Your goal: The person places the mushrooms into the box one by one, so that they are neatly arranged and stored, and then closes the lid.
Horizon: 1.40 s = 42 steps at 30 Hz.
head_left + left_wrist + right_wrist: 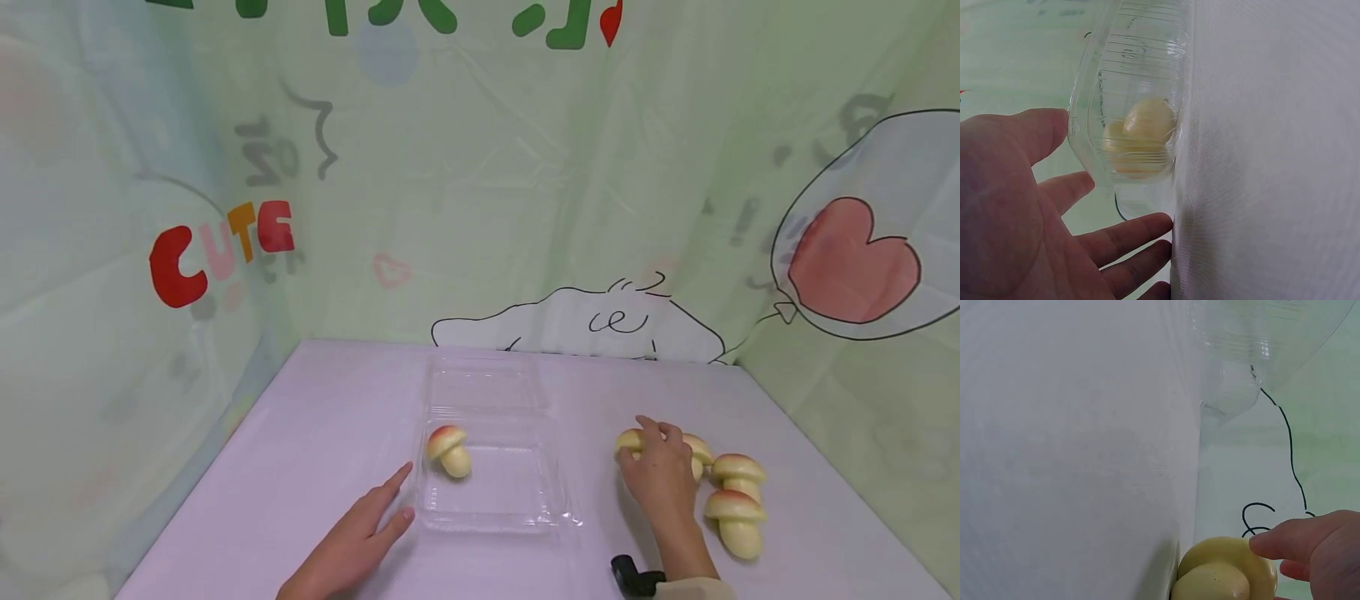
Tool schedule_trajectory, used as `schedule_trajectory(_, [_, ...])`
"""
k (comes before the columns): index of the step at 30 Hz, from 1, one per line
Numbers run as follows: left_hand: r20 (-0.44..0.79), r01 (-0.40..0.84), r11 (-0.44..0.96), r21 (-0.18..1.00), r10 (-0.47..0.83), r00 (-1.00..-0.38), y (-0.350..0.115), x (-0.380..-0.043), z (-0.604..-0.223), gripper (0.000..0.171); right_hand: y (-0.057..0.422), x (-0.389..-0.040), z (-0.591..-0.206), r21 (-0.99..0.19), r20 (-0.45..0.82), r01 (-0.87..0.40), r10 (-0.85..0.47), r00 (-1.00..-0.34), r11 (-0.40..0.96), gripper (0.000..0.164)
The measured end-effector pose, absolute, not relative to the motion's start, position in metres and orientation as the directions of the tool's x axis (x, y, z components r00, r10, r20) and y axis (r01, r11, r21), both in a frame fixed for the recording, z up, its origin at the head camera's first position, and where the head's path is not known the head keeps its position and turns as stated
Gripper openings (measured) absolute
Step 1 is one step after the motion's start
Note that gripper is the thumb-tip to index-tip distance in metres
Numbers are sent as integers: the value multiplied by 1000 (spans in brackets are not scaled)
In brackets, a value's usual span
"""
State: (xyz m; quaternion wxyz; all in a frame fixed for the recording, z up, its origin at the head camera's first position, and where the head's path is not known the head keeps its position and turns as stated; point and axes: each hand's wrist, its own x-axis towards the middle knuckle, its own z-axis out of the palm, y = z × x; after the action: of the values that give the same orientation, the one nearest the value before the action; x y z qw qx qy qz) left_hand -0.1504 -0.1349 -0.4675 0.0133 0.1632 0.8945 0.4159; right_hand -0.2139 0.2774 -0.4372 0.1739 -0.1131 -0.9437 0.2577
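Right grip (662, 475) pinching a mushroom (628, 441)

It sits at three o'clock from the tray (487, 523); three more mushrooms (740, 539) lie at the grip's three. Left grip (356, 533), spread wide, is just beside the tray at eight; one mushroom (454, 461) lies inside at ten.

Table (300, 450): pale lilac, smooth top. Clear box (487, 523) lies open on it, slightly left of centre, lid (483, 387) folded back almost to the back edge, base in front. Right half, toward right edge: four mushrooms, caps red-tinged where visible. Front mushroom (738, 525) nearest the front right corner, second mushroom (738, 472) just behind, third mushroom (699, 450) left of that, leftmost mushroom (627, 442) closest to box, partly covered.
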Motion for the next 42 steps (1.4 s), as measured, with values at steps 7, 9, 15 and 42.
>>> schedule_trajectory(7, [111, 281, 604, 746, 304, -946, -135, -150, -467, 65, 282, -216, -441, -491, 248, 107, 256, -934, 865, 53])
schedule_trajectory(9, [108, 279, 604, 746, 304, -947, -135, -150, -467, 65, 282, -216, -442, -494, 244, 104, 253, -936, 863, 55])
schedule_trajectory(15, [107, 276, 600, 751, 302, -947, -134, -150, -466, 65, 282, -217, -445, -512, 267, 93, 260, -928, 854, 55])
schedule_trajectory(42, [124, 292, 610, 736, 302, -945, -133, -150, -466, 66, 252, -208, -423, -537, 465, -91, 204, -862, 839, 51])
